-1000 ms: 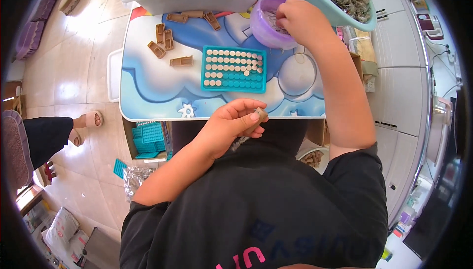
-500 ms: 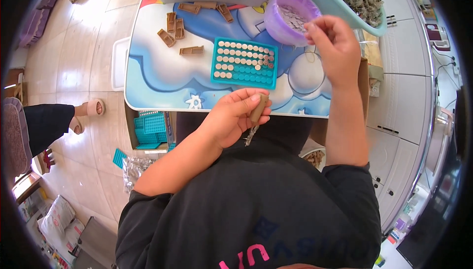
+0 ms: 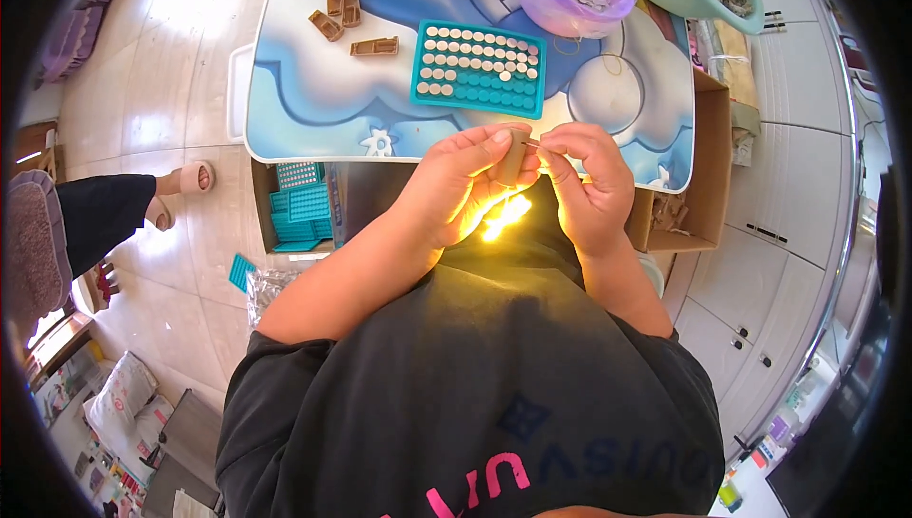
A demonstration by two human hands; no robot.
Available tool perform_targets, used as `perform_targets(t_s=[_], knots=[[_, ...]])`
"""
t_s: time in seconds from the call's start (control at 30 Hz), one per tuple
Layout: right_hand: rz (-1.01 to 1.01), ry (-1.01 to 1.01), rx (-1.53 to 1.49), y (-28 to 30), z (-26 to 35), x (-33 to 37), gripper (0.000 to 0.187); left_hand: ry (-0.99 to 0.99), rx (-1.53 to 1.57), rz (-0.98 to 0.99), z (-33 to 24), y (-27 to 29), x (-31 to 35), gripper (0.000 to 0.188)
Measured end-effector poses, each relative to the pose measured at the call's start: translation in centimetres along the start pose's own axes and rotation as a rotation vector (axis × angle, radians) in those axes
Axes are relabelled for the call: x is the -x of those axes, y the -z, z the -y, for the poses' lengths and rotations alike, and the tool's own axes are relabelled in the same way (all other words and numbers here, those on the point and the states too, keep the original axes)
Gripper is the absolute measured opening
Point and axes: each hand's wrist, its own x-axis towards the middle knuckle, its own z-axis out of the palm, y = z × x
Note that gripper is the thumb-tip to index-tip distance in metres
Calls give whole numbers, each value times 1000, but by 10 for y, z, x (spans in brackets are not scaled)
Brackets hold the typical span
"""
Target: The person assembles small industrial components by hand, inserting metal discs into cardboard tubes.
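Note:
My left hand (image 3: pixel 446 181) holds a small brown plastic case (image 3: pixel 512 161) upright between thumb and fingers, just off the table's near edge. Below the case a bundle of tiny string lights (image 3: pixel 505 218) glows bright yellow. My right hand (image 3: pixel 597 181) is closed in a pinch against the case's right side; a thin sliver shows at the fingertips, too small to name. Beyond my hands lies a teal tray (image 3: pixel 489 96) with rows of pale round discs (image 3: pixel 461 47) like button cells. Several similar brown cases (image 3: pixel 374 46) lie on the table farther left.
A lined purple bowl (image 3: pixel 622 7) of small pale pieces stands at the table's far right, by a light teal tub (image 3: pixel 739 7). Cardboard boxes flank my lap: the right one (image 3: pixel 714 157), and the left one holding teal trays (image 3: pixel 302 209). Another person (image 3: pixel 100 219) is at far left.
My right hand has come down from beside the purple bowl to the case. The dark strand under the case is now lit. The view has shifted, so the table sits higher.

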Motion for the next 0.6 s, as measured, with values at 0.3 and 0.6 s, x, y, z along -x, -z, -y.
perform_targets(t_s=[0.3,0.6], knots=[[11,46,75,0,0,5,11,-19,-55,5,1,-7,5,30],[-13,59,88,0,2,2,12,-4,-85,-1,2,-9,9,31]])
